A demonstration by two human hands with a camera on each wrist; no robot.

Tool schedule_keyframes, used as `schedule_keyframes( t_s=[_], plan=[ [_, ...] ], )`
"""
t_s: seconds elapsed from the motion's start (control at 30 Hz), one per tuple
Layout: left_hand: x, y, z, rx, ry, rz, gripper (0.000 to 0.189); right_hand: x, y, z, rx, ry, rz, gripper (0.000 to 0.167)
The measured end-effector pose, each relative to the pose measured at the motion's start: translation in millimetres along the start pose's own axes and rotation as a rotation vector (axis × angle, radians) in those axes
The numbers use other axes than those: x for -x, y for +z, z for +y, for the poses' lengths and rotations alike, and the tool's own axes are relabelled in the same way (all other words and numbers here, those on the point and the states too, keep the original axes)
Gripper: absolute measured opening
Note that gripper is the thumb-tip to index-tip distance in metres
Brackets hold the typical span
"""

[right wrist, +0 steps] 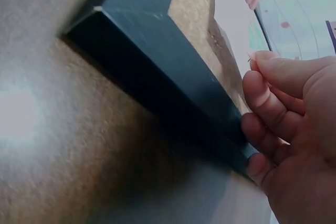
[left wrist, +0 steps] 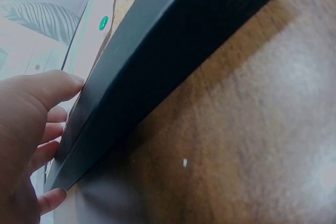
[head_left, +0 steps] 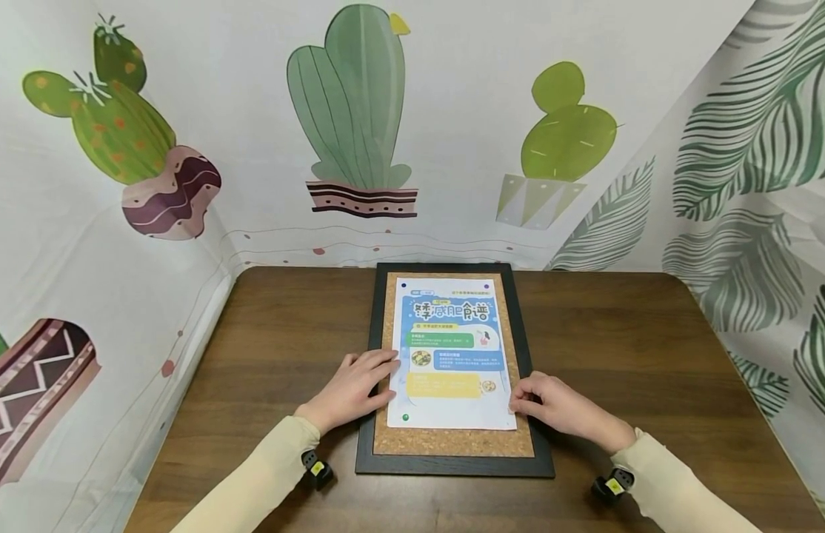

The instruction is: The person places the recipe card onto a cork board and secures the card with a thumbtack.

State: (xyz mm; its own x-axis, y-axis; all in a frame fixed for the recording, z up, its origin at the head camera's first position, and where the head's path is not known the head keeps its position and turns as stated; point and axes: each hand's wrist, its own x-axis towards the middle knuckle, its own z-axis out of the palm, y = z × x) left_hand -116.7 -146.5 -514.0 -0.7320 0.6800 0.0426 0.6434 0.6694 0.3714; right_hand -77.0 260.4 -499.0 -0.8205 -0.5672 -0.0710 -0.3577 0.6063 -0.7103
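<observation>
A printed paper sheet (head_left: 452,411) lies on a cork board (head_left: 452,444) with a black frame (head_left: 452,465). Dark thumbtacks sit in its two upper corners, and a green thumbtack (head_left: 405,417) is at the lower left. My left hand (head_left: 355,389) rests across the frame's left side, fingers spread, fingertips on the sheet's left edge. At the sheet's lower right edge is my right hand (head_left: 559,403), with thumb and forefinger pinched together. A thin pointed tip (right wrist: 249,59) pokes out between them in the right wrist view, seemingly a thumbtack's; the rest is hidden by the fingers.
The board lies flat on a brown wooden table (head_left: 299,318), near its back edge. Behind and beside the table hangs a white cloth (head_left: 459,148) printed with cacti and leaves. Each wrist wears a small black camera.
</observation>
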Motion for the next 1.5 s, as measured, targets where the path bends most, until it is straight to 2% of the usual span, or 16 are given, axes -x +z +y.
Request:
schedule_keyframes(
  t_s=[0.33, 0.53, 0.87, 1.5],
  plan=[
    [0.1, -0.7, -0.1, 0.008, 0.002, 0.009, 0.056, -0.9, 9, -2, 0.117, -0.124, 0.032, 0.015],
    [0.2, -0.7, 0.0, 0.006, 0.014, 0.018, 0.056, -0.7, 11, -3, 0.15, -0.124, 0.033, 0.017],
    [-0.1, 0.7, -2.6, 0.008, 0.01, 0.012, 0.056, -2.3, 16, -2, 0.2, -0.2, 0.065, 0.019],
    [-0.2, 2.2, -3.5, 0.001, 0.016, 0.022, 0.055, -4.3, 19, 0, 0.278, -0.236, 0.09, 0.02]
  ],
)
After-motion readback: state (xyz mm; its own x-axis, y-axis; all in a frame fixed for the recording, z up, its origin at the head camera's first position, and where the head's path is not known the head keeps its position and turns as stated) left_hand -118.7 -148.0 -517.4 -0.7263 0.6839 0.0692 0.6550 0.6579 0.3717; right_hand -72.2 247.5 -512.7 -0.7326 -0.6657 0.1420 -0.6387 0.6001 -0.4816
